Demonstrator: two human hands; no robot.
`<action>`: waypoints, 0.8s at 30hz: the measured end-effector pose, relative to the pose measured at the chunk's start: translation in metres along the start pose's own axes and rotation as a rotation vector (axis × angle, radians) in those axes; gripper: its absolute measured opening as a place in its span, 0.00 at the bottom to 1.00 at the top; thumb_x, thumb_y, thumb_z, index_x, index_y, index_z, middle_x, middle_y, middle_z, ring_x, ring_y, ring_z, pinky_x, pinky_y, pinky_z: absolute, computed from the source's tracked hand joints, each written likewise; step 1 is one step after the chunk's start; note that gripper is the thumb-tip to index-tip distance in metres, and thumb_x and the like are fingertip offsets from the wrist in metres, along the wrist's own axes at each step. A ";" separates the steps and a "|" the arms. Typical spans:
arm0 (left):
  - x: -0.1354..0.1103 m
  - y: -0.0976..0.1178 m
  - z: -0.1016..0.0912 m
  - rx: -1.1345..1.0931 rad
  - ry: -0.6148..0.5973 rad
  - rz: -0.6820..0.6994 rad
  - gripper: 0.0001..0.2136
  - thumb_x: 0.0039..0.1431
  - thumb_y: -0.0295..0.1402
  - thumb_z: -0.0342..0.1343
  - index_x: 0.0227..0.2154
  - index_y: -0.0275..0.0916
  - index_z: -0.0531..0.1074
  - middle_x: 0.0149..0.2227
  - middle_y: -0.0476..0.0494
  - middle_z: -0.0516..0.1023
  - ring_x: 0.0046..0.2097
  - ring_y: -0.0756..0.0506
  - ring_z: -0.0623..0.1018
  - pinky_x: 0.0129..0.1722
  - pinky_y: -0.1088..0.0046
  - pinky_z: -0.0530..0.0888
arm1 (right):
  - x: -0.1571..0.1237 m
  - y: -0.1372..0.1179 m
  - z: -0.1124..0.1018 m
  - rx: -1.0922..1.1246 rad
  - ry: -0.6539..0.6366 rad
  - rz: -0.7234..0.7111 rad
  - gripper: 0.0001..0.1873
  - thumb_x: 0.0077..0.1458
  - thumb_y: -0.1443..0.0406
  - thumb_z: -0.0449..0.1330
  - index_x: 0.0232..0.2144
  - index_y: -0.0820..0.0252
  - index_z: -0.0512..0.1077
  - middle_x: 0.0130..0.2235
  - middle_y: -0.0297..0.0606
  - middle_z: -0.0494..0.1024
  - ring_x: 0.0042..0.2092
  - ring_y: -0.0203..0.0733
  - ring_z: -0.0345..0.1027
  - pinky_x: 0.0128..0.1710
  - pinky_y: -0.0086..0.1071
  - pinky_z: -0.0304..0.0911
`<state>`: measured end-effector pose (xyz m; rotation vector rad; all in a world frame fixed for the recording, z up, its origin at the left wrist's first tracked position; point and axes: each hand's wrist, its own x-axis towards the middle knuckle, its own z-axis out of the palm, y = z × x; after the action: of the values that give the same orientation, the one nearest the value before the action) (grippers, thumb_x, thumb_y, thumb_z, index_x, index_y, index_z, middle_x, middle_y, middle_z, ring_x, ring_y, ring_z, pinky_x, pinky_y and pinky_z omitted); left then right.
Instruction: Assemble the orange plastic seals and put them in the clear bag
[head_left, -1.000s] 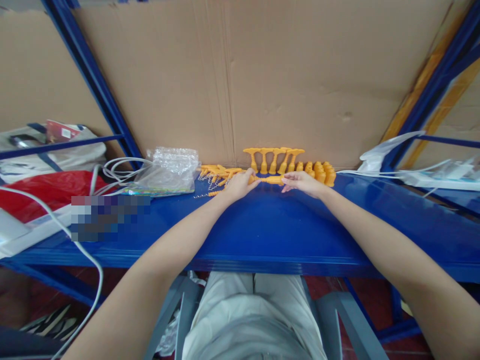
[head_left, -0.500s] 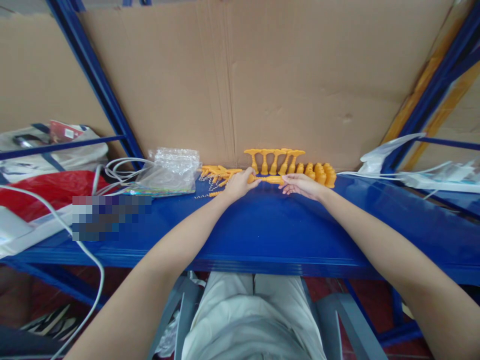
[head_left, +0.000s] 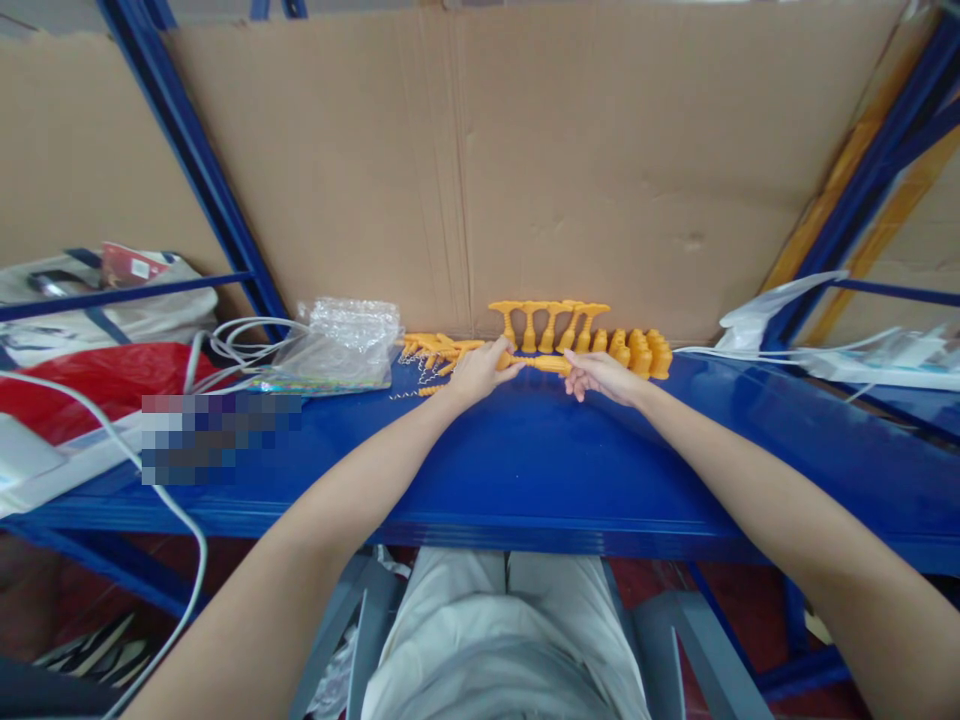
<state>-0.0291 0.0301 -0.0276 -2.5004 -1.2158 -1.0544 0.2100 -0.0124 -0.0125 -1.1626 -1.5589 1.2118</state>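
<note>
Between my hands a yellow plastic corkscrew [head_left: 549, 364] lies nearly level above the blue table, its left end hidden by my fingers. My left hand [head_left: 480, 374] is closed round that end. My right hand [head_left: 601, 378] pinches the thicker sleeve-like right end between thumb and fingers. Left of my left hand lies a pile of yellow corkscrews [head_left: 435, 345] with bare metal spirals. Behind my hands, several T-shaped yellow corkscrews [head_left: 548, 325] stand upright in a row. Several short yellow sleeves [head_left: 640, 353] stand grouped beyond my right hand.
A cardboard panel [head_left: 600, 160] rises behind the blue table [head_left: 517, 460]. Clear plastic bags [head_left: 341, 345] and white cables [head_left: 247, 335] lie left; a white power strip [head_left: 892, 358] sits right. Blue posts [head_left: 187, 150] frame the left side.
My right hand has shifted slightly, its fingers curling differently at the corkscrew's right end. More of the narrow part shows between my hands. My left hand keeps its hold.
</note>
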 end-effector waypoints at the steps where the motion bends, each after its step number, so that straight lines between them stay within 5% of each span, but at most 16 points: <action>1: 0.000 0.000 0.000 0.001 0.001 0.003 0.12 0.62 0.42 0.58 0.43 0.40 0.70 0.38 0.44 0.80 0.41 0.42 0.80 0.42 0.68 0.74 | 0.000 -0.001 0.001 -0.004 0.017 0.028 0.27 0.68 0.56 0.53 0.21 0.65 0.70 0.18 0.42 0.75 0.16 0.32 0.64 0.16 0.24 0.61; 13: 0.001 0.000 0.000 -0.014 0.023 0.011 0.11 0.62 0.40 0.59 0.42 0.40 0.70 0.36 0.44 0.80 0.40 0.42 0.80 0.41 0.68 0.74 | -0.003 -0.014 0.014 0.037 0.131 0.199 0.27 0.69 0.52 0.49 0.23 0.61 0.67 0.12 0.35 0.66 0.12 0.30 0.54 0.10 0.23 0.49; 24: 0.000 0.000 -0.001 0.007 0.049 0.043 0.12 0.62 0.41 0.59 0.42 0.40 0.70 0.37 0.44 0.80 0.40 0.43 0.80 0.39 0.70 0.74 | -0.007 -0.023 0.016 0.094 0.148 0.339 0.27 0.69 0.50 0.48 0.23 0.60 0.66 0.13 0.31 0.64 0.12 0.27 0.47 0.14 0.22 0.50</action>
<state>-0.0296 0.0299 -0.0266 -2.4686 -1.1452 -1.0926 0.1924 -0.0254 0.0067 -1.4588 -1.2137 1.3657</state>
